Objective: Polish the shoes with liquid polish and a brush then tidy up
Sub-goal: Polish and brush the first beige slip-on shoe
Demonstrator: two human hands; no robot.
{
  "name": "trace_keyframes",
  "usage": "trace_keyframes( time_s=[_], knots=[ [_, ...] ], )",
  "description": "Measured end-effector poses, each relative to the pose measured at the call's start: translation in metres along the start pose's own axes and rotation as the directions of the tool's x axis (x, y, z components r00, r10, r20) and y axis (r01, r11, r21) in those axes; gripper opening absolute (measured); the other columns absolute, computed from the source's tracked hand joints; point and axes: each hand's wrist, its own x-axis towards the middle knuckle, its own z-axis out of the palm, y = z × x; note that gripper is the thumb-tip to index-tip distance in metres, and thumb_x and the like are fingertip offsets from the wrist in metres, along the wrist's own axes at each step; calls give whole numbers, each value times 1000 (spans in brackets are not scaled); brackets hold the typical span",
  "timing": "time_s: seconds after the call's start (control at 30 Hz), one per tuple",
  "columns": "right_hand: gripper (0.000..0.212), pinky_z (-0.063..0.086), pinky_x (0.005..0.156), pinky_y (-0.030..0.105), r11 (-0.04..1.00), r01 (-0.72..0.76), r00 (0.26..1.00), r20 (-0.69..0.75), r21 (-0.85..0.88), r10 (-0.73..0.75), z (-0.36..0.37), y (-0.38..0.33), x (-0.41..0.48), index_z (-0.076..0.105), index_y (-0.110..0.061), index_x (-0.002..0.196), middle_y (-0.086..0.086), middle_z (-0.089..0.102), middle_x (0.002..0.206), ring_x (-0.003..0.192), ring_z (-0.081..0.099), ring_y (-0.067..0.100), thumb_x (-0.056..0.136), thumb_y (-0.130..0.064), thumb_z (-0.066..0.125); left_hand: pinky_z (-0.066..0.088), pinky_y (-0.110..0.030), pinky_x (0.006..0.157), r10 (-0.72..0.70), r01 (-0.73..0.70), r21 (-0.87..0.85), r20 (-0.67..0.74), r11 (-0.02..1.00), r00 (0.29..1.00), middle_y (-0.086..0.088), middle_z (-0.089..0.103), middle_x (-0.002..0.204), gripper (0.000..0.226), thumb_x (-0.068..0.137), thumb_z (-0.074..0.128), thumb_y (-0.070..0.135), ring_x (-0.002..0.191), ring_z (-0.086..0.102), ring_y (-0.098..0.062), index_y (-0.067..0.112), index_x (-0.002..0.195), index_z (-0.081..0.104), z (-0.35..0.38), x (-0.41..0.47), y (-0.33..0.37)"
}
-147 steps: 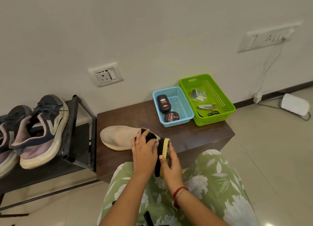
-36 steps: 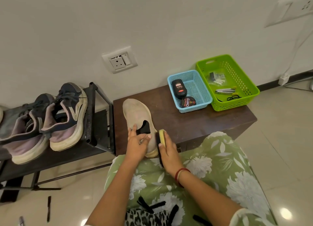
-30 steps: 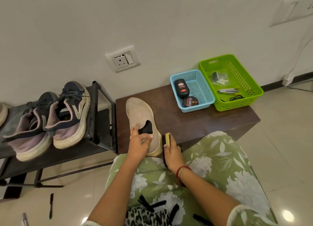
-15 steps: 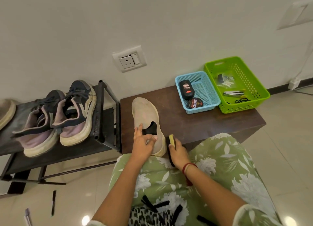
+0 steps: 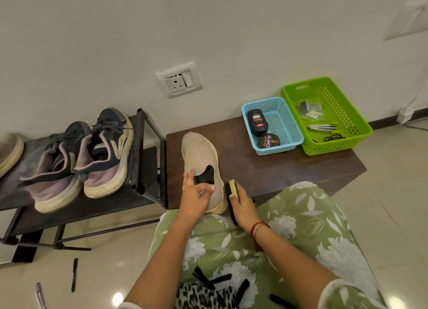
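Presently, head view only.

Beige shoe (image 5: 199, 153): lies sole-down on the brown bench (image 5: 278, 169), toe toward the wall, heel at the bench's near edge. It is the reference for all positions below.

Left hand (image 5: 193, 194): on the shoe's heel end, coming in from the shoe's left. The fingers reach to the left rim of the dark opening and the thumb lies across the back collar, so the hand is curled and gripping the shoe.

Right hand (image 5: 243, 207): just right of the shoe's heel, closed round the brush (image 5: 232, 188). The brush stands on edge, yellow back toward the palm, black bristle side facing the shoe's right flank. The bristles appear to touch the flank near the heel; I cannot tell how firmly. A red thread band (image 5: 257, 230) sits on this wrist.

Right of the shoe and farther back, well apart from it: a blue basket (image 5: 278, 149) holding the liquid polish bottle (image 5: 256, 122), lying flat, and a round polish tin (image 5: 268, 141) just in front of it. A green basket (image 5: 335, 146) touches the blue one on the side away from the shoe, with small items inside, too small to name.

Left of the shoe: a black shoe rack (image 5: 136, 151) just beside the bench, carrying a pair of dark sneakers (image 5: 104, 156).

Behind the shoe, on the wall: a socket plate (image 5: 178, 82).
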Motion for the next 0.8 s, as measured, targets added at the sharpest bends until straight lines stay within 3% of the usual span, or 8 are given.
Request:
trace_keyframes(
  time_s=[0.13,0.27,0.4,0.53,0.6,0.67,0.73,0.8],
  knots=[
    [51,33,102,25,975,223,973,64,13,-223,3,-10,-7,23,-27,150,-1,42,141,126,42,13,102,-28,39,3,-28,114,13,-13,14,-1,1000,1000,-4,7,160,16,93,60,23,147,-4,-20,16,101,73,-2,-1,0],
    [48,36,98,29,999,30,998,-63,12,-29,-1,-2,0,30,-25,148,8,47,140,124,47,23,101,-26,40,3,-27,114,7,-7,-10,-4,1000,1000,-3,8,160,17,92,62,23,147,-4,-19,13,100,73,-1,-2,0],
    [49,35,105,27,963,269,961,59,18,-270,-6,-13,1,28,-28,148,-3,44,142,129,42,10,101,-31,40,3,-25,111,6,-7,-42,-25,999,1000,-4,8,159,16,92,62,20,147,-5,-19,13,101,73,-5,-3,-3],
    [47,40,100,31,996,55,998,-21,-64,-56,-10,-5,8,31,-27,147,5,50,138,121,50,21,101,-28,40,3,-23,109,14,-15,-36,-27,999,1000,-3,8,159,16,91,63,21,147,-4,-18,12,100,73,-6,-4,-4],
    [46,37,104,27,983,157,987,-47,93,-153,-9,-15,2,33,-23,146,-1,47,140,125,46,12,101,-25,42,4,-23,110,10,-12,-52,-33,999,999,-4,7,159,16,91,62,20,147,-3,-19,13,101,73,-8,-5,-4],
    [46,34,105,22,959,211,970,81,192,-229,-6,-24,-4,34,-20,146,-8,44,140,127,42,5,101,-23,42,5,-26,112,11,-13,-54,-37,998,999,-5,7,159,15,92,61,20,147,-2,-20,14,100,73,-9,-5,-4],
    [44,35,105,26,980,168,975,128,109,-181,-3,-18,-2,34,-20,145,-4,47,139,128,45,12,102,-23,41,7,-27,114,10,-11,-20,-38,1000,999,-5,7,159,16,92,62,20,147,-1,-20,11,99,73,-9,-5,-5],
    [44,38,99,31,999,34,999,25,24,-35,-2,-12,2,35,-19,144,5,52,135,123,50,24,101,-25,41,6,-27,113,28,-27,30,-35,999,999,-4,6,160,19,92,62,22,147,-2,-19,11,100,74,-8,-5,-7]
  ],
)
